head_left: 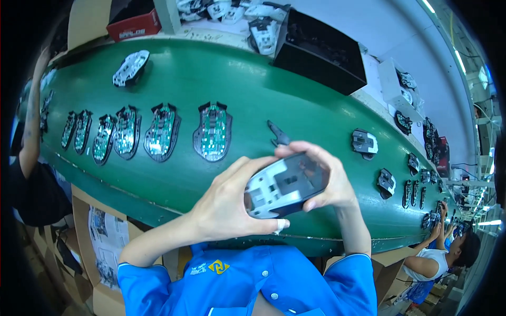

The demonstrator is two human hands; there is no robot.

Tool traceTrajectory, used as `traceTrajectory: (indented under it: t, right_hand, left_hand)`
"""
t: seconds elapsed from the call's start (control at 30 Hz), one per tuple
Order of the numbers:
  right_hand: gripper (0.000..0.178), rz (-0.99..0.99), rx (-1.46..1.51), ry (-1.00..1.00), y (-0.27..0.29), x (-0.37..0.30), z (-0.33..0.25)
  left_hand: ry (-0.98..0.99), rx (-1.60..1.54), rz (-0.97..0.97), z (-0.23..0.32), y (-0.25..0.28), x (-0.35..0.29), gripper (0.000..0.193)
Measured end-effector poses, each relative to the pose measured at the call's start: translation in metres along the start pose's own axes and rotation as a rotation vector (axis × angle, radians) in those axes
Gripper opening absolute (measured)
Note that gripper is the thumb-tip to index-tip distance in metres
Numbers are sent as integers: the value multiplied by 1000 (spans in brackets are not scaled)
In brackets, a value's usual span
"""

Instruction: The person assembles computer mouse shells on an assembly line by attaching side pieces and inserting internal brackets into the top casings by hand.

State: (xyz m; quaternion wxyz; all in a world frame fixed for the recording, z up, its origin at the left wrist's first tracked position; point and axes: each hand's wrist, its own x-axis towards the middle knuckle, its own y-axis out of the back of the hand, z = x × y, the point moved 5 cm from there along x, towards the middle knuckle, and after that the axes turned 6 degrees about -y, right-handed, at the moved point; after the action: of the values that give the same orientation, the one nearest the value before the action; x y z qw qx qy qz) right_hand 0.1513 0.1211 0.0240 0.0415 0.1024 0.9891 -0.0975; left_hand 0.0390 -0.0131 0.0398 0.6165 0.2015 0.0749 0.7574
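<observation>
A grey and black shell [287, 185] is gripped by the left hand [225, 199] and the right hand [337, 181], above the green surface [274, 92] close to its near edge. Its parts seem to be joined already. Toward the surface's left end, six bases [127, 132] are left uncovered, and a black piece [279, 135] is left loose past the hands

White-lettered red box [135, 27], yellow shirt emblem [218, 267]

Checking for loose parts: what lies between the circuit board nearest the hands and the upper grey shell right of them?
In the head view, a small black part lies on the green belt, near the right hand.
</observation>
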Motion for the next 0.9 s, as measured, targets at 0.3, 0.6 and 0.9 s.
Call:
traceTrajectory:
  t: [0.3,0.6,0.9]
  right_hand:
    - [82,-69,-878,-27,-15,2,-47]
    - [19,636,-1750,-78,257,163,-83]
    - [15,393,-2002,-98,253,204,-50]
  left_hand:
    - [167,-353,49,-38,-1,-10,65]
    - [449,-1091,333,-91,45,-10,69]
    - [507,-1352,188,-95,37,10,83]
